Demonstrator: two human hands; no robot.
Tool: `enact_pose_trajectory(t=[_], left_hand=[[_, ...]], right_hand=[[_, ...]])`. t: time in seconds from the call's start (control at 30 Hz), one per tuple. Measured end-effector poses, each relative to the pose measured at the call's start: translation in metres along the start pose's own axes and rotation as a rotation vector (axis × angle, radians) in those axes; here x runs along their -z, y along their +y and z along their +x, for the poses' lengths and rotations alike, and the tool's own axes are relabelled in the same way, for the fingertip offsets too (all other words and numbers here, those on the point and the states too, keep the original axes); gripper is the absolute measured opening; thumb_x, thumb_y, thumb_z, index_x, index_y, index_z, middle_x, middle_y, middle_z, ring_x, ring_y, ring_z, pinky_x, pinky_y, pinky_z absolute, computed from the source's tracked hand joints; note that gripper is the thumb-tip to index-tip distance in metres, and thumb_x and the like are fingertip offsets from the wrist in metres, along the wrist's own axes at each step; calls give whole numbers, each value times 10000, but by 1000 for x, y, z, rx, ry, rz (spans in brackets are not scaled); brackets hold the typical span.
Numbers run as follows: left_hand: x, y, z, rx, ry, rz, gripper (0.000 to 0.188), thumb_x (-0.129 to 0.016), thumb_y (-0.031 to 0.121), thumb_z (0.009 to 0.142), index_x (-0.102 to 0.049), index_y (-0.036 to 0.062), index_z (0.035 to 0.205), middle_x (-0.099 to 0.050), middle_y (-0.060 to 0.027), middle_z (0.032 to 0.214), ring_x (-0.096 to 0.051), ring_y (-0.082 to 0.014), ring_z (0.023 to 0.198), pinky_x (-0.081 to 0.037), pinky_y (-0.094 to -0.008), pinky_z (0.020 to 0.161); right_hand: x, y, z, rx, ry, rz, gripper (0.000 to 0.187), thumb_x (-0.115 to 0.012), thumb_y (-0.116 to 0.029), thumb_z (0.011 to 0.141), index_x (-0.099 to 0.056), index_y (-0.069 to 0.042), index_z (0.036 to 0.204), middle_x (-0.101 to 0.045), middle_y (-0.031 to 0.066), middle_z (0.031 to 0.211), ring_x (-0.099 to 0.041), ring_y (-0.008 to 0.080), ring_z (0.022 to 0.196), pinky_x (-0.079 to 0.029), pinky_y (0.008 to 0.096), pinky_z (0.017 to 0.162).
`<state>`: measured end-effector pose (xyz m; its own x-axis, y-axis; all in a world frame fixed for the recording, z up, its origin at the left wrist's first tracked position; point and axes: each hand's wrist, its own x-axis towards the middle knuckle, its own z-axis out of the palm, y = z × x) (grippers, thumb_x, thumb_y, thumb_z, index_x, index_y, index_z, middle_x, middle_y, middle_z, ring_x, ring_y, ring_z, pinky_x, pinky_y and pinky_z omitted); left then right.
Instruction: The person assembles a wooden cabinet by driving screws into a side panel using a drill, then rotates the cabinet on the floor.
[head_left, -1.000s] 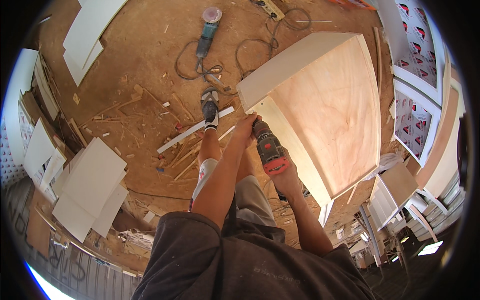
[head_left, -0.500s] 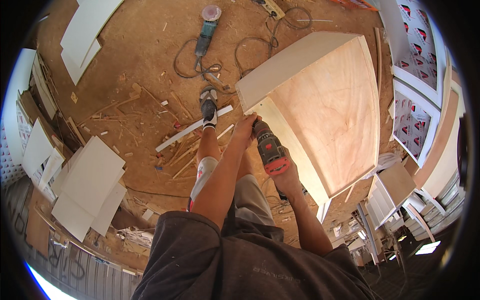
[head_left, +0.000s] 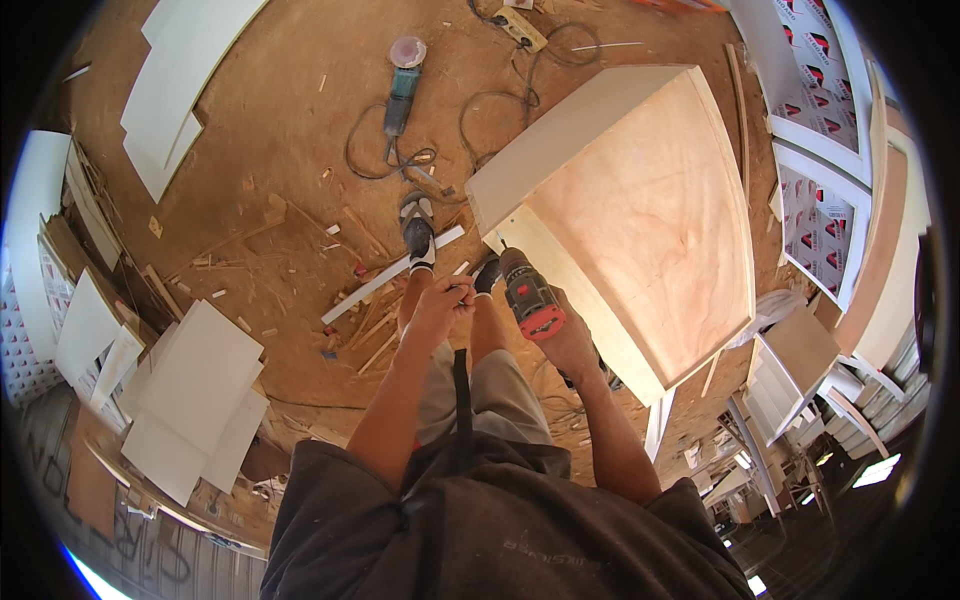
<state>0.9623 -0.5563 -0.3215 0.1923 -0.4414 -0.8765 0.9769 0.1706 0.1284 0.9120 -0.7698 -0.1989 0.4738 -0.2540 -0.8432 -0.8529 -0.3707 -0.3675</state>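
At the lower edge of the frame, the person's dark shirt is filling the foreground. Near the centre, the left hand is hanging apart from the right one, its fingers curling together; whether they are pinching something small, I cannot tell. Just to its right, the right hand is wrapping around the grip of a red-and-black drill, whose bit is pointing toward the top of the frame, over the near corner of a wooden box; contact there is not showing clearly.

The box is standing right of centre, its main panels apparently joined. A pale strip is lying along its near-left side, seemingly in place; how firmly it is fastened, and what fixing is remaining, is not showing. A small dark spot is marking the strip's upper end, too small to identify.

As for looks, the broad panel is showing warm, swirling grain between thin raised edges, while the side toward the upper left is appearing smooth and greyish.

Farther off, an angle grinder is lying at upper centre, with a power strip resting to its right.
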Motion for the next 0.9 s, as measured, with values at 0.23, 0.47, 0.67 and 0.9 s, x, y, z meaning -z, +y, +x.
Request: enact_pose_trajectory(t=[0.23,0.47,0.67,0.9], left_hand=[[-5,33,-14,24,0,44,191,-539,103,935,-587,-52,1037,-584,-53,832,-551,-132,710,-479,-271,663],[11,48,-17,45,-81,113,197,-557,134,932,-583,-19,1054,-580,-38,857,-561,-117,727,-500,-273,702],[11,54,-29,-15,-126,138,205,-530,96,936,-549,-15,1107,-565,-58,915,-576,-127,769,-536,-303,760],[14,68,-38,-13,-113,80,179,-505,67,936,-570,-29,1071,-555,-50,818,-553,-126,723,-526,-286,714]], right_hand=[[-12,3,8,-33,17,-55,627,-711,-369,738,-433,-138,1251,-645,189,1040,-606,402,966,-474,460,784],[-13,-20,10,-65,20,-84,583,-691,-344,755,-445,-130,1239,-644,186,1049,-606,389,981,-475,447,790],[-16,-24,15,-128,19,-143,541,-679,-300,762,-471,-136,1234,-650,169,1057,-606,364,1008,-477,429,815],[-21,-24,20,-97,10,-181,607,-695,-364,743,-439,-124,1239,-651,182,1040,-608,386,984,-478,456,791]])
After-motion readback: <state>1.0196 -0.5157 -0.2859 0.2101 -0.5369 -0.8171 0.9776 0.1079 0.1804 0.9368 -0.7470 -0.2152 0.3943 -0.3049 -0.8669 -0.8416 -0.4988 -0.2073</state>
